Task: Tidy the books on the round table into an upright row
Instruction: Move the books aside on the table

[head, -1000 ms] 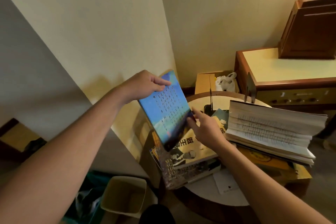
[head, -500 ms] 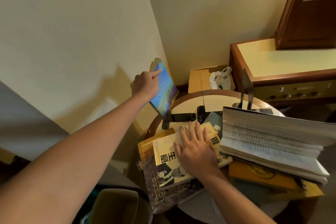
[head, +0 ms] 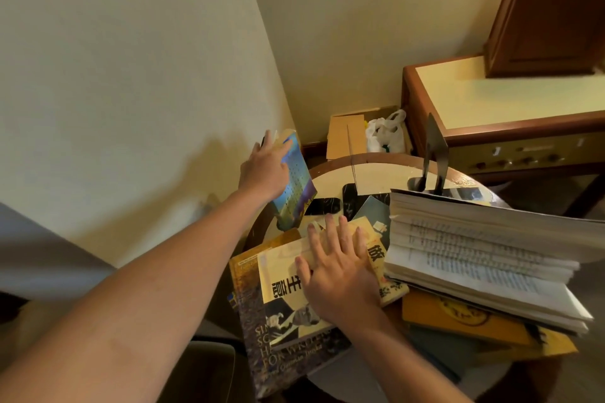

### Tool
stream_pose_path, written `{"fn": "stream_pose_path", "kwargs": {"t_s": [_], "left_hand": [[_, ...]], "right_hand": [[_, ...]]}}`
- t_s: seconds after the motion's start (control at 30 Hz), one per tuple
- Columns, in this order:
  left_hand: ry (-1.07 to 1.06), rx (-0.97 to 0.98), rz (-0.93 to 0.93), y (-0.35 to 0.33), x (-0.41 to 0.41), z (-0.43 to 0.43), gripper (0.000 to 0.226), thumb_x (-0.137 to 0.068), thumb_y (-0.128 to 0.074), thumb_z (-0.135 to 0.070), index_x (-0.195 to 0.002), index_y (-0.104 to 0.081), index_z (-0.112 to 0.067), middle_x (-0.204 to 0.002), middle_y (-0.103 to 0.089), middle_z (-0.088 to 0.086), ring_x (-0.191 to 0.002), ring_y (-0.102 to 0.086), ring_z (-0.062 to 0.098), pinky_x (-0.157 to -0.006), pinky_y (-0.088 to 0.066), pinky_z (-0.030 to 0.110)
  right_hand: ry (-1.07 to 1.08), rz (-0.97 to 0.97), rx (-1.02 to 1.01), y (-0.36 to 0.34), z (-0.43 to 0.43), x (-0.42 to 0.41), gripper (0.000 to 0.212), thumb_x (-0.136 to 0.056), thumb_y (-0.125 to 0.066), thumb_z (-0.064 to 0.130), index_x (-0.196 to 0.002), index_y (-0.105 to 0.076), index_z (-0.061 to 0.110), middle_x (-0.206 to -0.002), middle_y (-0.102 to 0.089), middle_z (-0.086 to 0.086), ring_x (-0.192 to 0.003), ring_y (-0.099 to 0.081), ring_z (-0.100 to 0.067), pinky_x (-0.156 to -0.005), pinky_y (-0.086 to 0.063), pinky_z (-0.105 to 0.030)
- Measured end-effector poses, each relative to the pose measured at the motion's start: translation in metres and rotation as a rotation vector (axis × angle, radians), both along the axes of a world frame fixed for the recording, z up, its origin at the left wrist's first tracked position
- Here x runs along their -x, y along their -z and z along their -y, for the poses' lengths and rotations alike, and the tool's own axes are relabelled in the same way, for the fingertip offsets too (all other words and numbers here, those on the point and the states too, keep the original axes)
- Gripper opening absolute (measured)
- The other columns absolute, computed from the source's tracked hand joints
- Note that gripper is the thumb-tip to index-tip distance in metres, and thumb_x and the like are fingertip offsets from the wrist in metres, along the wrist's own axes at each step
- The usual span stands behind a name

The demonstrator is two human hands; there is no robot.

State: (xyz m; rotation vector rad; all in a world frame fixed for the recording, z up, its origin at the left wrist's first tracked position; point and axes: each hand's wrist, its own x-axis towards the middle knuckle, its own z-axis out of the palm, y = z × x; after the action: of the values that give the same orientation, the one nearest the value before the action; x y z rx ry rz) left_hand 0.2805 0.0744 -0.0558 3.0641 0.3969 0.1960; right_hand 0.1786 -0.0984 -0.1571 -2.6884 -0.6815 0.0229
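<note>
My left hand (head: 263,170) holds a blue book (head: 296,188) by its top, standing it nearly upright on the left side of the round table (head: 370,159), close to the wall. My right hand (head: 337,268) lies flat, fingers straight, on a yellow book (head: 284,275) with black characters. That book tops a dark-covered book (head: 262,353) hanging over the table's near edge. A thick pile of opened pages (head: 484,252) rests on orange books (head: 458,317) at the right. A black metal bookend (head: 433,157) stands at the back of the table.
A cardboard box (head: 347,134) with a white plastic bag (head: 384,134) sits on the floor behind the table. A wooden cabinet (head: 504,108) stands at the right, with a dark wooden box (head: 550,10) on top. A bin (head: 203,373) is below the table at the left.
My left hand carried the blue book away from me and down, standing it on the table's left side. My right hand let go of it and settled flat on the yellow book.
</note>
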Motion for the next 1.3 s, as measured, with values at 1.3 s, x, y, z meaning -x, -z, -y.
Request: {"fn": "stream_pose_path", "kwargs": {"t_s": [1.3], "left_hand": [[0.232, -0.183, -0.008, 0.005, 0.031, -0.024, 0.084, -0.100, -0.058, -0.027, -0.160, -0.002, -0.010, -0.169, 0.001, 0.006, -0.155, -0.005, 0.023, -0.115, -0.041, 0.047]], "right_hand": [[-0.042, -0.031, 0.072, -0.011, 0.009, 0.002, 0.072, -0.099, -0.004, 0.063, -0.161, 0.005, 0.027, -0.167, 0.020, -0.009, -0.149, 0.031, -0.028, -0.119, 0.016, -0.055]]}}
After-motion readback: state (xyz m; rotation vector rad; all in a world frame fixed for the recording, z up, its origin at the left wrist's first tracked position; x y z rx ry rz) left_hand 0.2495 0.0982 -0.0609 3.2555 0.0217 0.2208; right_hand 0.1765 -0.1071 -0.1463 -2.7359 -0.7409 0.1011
